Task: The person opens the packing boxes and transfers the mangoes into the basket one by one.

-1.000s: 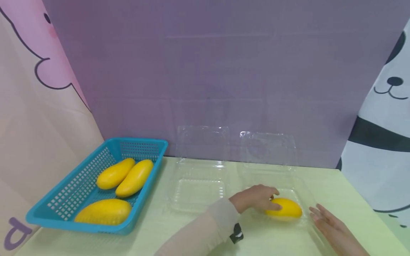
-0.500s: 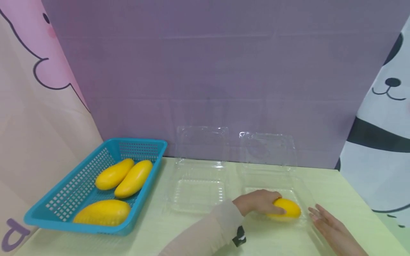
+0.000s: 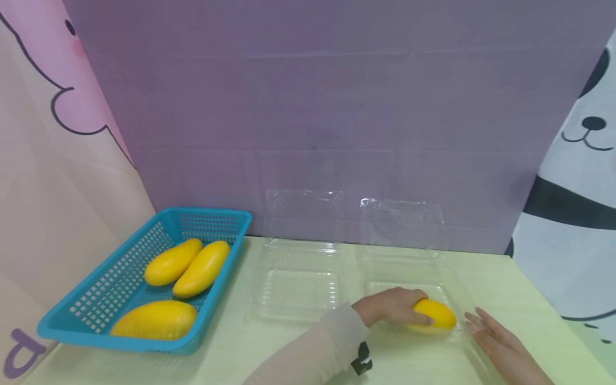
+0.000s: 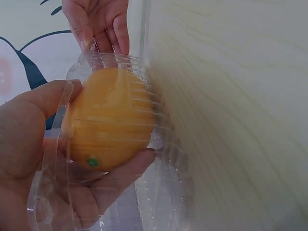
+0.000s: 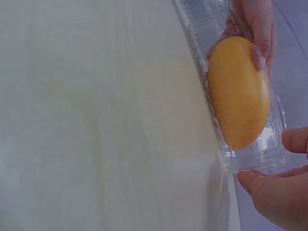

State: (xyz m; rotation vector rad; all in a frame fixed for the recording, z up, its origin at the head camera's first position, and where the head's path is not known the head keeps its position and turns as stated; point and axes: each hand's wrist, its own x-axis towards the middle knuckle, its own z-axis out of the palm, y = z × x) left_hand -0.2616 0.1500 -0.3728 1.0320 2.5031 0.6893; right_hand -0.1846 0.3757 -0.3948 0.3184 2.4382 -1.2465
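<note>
A yellow mango (image 3: 437,314) with a small green stem spot lies inside the right-hand clear plastic clamshell container (image 3: 449,283), whose lid stands raised at the back. Reaching in from the left, my left hand (image 3: 397,307) grips the mango's near end, thumb on one side and fingers on the other. In the left wrist view, the container's wall crosses in front of the mango (image 4: 113,118). My right hand (image 3: 498,337) holds the container's right edge; the right wrist view has its thumb and fingers (image 5: 252,180) at either side of that rim.
On the left stands a blue perforated basket (image 3: 216,315) with three more yellow mangoes (image 3: 154,320) in it. A second clear clamshell container (image 3: 298,291), lid up and nothing inside, sits between basket and hands. A purple backdrop (image 3: 313,117) rises behind the table.
My left hand has closed its fingers round the mango and shifted slightly right, covering more of its near end. The right hand stays at the container's edge.
</note>
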